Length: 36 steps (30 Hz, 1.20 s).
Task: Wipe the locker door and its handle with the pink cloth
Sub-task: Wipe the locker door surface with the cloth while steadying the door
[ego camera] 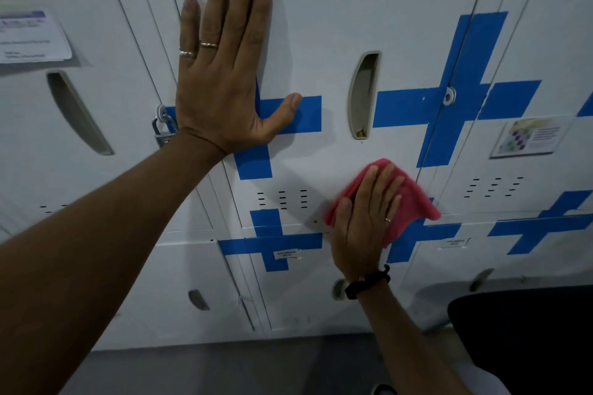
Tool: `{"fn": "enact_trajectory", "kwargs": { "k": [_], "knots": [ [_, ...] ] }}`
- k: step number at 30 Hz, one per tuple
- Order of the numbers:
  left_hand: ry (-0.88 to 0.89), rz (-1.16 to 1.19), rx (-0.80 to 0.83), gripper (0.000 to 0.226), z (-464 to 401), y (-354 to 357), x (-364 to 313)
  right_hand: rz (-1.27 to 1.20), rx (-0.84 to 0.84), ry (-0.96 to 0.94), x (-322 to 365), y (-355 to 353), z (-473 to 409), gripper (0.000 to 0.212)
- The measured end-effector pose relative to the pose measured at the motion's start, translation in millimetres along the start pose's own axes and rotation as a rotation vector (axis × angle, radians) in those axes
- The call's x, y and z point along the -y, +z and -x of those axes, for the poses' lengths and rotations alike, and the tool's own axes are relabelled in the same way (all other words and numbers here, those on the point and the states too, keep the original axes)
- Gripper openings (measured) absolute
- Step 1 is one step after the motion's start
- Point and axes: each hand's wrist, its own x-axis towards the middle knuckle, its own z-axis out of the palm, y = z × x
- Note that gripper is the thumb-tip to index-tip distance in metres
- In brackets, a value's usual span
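Head view: pressed flat against the white door [321,26], left hand [224,80] at 11 o'clock of frame, fingers spread wide, thumb out toward 3 o'clock over a blue tape cross [256,138], holding nothing (two rings on the fingers). Lay open-palmed on the pink cloth [414,202] at 5 o'clock of centre, right hand [365,221], fingers loosely extended toward 12 o'clock, pinning the cloth against the door's lower right corner rather than gripping it; cloth bunched and sticking out past the fingers toward 2 o'clock. Sat recessed at 12 o'clock from the cloth, well apart from it, the handle [364,94], untouched by either hand. Hung at 9 o'clock of the left wrist, a padlock [163,130] on the door seam. Showed just left of the cloth, vent slots [282,199].
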Motion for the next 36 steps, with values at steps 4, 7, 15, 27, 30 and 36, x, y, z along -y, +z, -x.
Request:
{"fn": "enact_trajectory", "kwargs": {
  "k": [4, 7, 15, 27, 30, 36],
  "knots": [
    [-0.004, -0.014, 0.011, 0.102, 0.4, -2.1, -0.1, -0.057, 0.22, 0.022, -12.7, 11.7, 70.2, 0.058],
    [-0.003, -0.008, -0.002, 0.101, 1.0, -3.0, -0.5, -0.127, 0.375, 0.043, -8.5, 19.7, 103.0, 0.07],
    [-0.009, -0.003, 0.005, 0.1, -0.7, -3.3, -1.2, -0.072, 0.013, -0.22, 3.2, 2.3, -3.5, 0.054],
    [-0.02, 0.01, 0.001, 0.099, -0.1, -5.2, -2.1, 0.02, 0.124, -0.453, -8.2, 21.8, 19.1, 0.081],
    [-0.025, 0.004, 0.001, 0.098, 0.2, -5.1, -2.1, -0.111, -0.055, -0.223, 7.2, -9.6, -37.9, 0.061],
    [-0.024, 0.005, -0.002, 0.098, 0.6, -5.4, -2.5, -0.189, -0.14, -0.094, 20.9, -18.8, -56.4, 0.072]
  ]
}}
